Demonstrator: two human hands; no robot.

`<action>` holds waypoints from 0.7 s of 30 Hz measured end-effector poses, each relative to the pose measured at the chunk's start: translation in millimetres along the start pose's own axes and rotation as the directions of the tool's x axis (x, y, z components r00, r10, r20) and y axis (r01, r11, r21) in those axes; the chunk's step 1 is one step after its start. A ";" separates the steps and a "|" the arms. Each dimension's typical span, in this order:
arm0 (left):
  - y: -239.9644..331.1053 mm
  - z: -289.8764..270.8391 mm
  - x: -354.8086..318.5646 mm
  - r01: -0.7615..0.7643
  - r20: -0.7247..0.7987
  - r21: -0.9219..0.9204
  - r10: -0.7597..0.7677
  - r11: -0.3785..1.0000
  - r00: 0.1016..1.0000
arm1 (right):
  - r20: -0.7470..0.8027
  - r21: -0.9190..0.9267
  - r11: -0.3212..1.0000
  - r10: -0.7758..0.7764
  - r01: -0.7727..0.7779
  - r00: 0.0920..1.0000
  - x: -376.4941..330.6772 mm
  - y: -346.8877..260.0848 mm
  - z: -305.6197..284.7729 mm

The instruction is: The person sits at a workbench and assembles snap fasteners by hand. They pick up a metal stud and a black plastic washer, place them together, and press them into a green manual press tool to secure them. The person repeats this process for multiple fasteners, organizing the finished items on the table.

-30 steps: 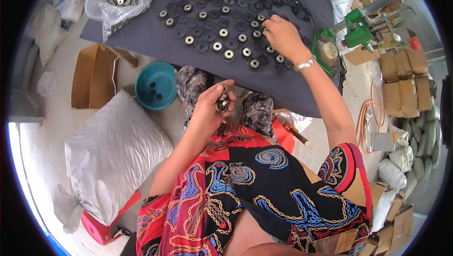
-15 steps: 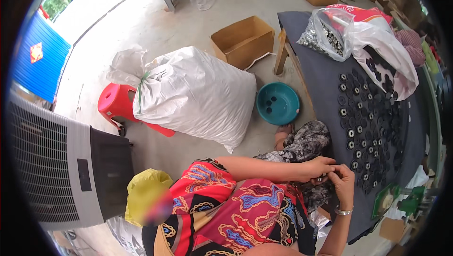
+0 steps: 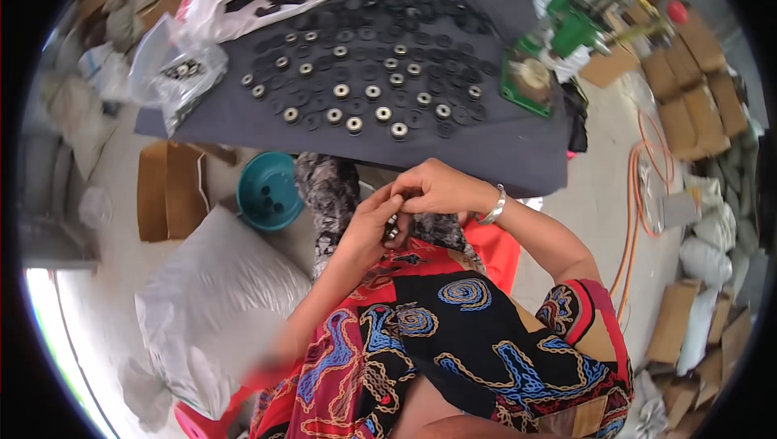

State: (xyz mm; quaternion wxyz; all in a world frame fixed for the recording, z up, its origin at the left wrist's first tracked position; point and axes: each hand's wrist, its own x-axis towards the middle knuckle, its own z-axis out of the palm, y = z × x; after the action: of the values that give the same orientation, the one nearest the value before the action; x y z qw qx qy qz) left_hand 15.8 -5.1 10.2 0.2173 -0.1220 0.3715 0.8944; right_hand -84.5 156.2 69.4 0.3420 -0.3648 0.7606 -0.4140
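Observation:
My left hand (image 3: pixel 366 229) and my right hand (image 3: pixel 435 188) meet above my lap, just below the near edge of a dark cloth-covered table (image 3: pixel 486 148). Both pinch a small round metal part (image 3: pixel 392 231) between the fingertips. A silver bangle (image 3: pixel 493 206) sits on my right wrist. On the cloth lie rows of small round metal-and-black parts (image 3: pixel 364 93), with loose black rings (image 3: pixel 388 10) farther back.
A teal bowl (image 3: pixel 269 190) stands on the floor at the left of my knees, beside an open cardboard box (image 3: pixel 166 190) and a big white sack (image 3: pixel 214 309). A clear bag of parts (image 3: pixel 182 75) lies at the table's left. A green tool (image 3: pixel 530 75) and cardboard boxes (image 3: pixel 688 75) stand at the right.
The view swung back from the floor at my left to the table. My right hand came off the cloth and joined my left hand on the small part.

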 end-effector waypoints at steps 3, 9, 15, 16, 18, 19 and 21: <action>-7.6 -1.2 8.5 0.014 -0.124 -0.103 -0.027 0.995 0.992 | -0.190 -0.029 0.999 0.023 -0.029 0.982 -19.7 7.0 -13.7; -16.2 -14.7 12.7 -0.003 -0.223 -0.223 -0.048 0.975 0.974 | -0.567 -0.437 0.896 -0.211 -0.074 0.796 -8.3 36.4 -92.3; -11.3 -20.1 3.1 -0.050 -0.126 -0.238 0.020 0.970 0.992 | -0.566 -0.567 0.799 -0.200 -0.201 0.800 38.0 44.4 -133.8; -9.9 -21.6 1.8 -0.062 -0.132 -0.232 0.032 0.971 0.991 | -0.555 -0.588 0.781 -0.199 -0.211 0.808 44.6 50.2 -138.1; -7.7 -25.0 -1.6 -0.086 -0.146 -0.221 0.054 0.971 0.988 | -0.535 -0.613 0.756 -0.182 -0.231 0.825 52.6 55.7 -142.6; -8.3 -28.0 -2.2 -0.101 -0.140 -0.226 0.071 0.969 0.988 | -0.527 -0.618 0.749 -0.168 -0.240 0.833 55.3 55.7 -143.4; -11.8 -34.4 -1.0 -0.131 -0.126 -0.238 0.103 0.962 0.987 | -0.513 -0.634 0.728 -0.144 -0.260 0.846 59.4 55.9 -144.8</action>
State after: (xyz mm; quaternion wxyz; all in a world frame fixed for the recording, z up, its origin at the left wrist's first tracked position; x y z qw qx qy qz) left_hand 24.3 -22.6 -20.5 0.1258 -0.1761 0.2762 0.9364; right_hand -248.4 183.3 68.6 -0.0261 -0.3108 0.9334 -0.1777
